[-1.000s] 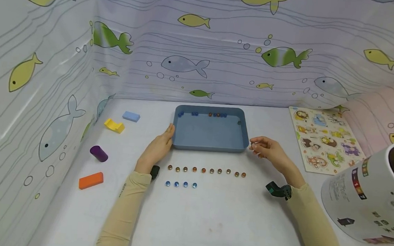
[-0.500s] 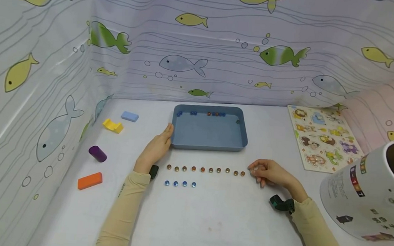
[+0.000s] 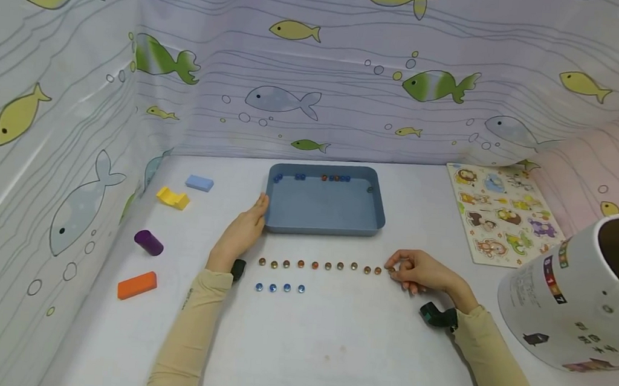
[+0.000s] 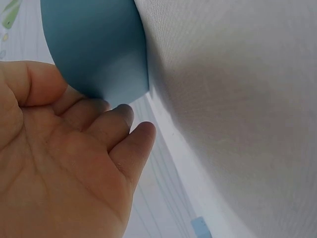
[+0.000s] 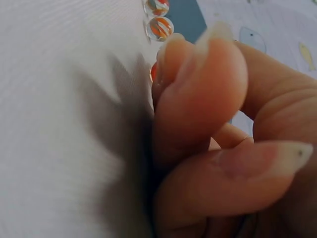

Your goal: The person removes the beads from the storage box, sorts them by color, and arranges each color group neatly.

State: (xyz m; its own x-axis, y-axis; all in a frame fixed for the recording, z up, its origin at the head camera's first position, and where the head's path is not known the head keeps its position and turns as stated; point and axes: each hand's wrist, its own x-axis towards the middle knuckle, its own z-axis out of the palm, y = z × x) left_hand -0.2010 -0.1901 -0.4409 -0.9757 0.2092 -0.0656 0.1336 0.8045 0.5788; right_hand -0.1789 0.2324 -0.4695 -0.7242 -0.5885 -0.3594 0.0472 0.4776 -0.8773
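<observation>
One tray [image 3: 319, 209] sits by the far edge of the bench [image 3: 373, 355], holding two orange marbles [image 3: 324, 178], one dark green marble [image 3: 370, 190] and several dark blue marbles [image 3: 297, 177], its far left corner's cluster too small to number. Between tray and near edge run two rows: ten amber marbles [image 3: 314, 265], plus an eleventh marble [image 3: 392, 270] at the right grip [image 3: 423, 271], and four bright blue marbles [image 3: 273, 288]. Grips total two, counting the left grip [image 3: 239, 231]. Four blocks [image 3: 137, 285] lie toward the left edge, one board [image 3: 504, 217] at the far right corner, one bucket [image 3: 562, 304] by the right edge
</observation>
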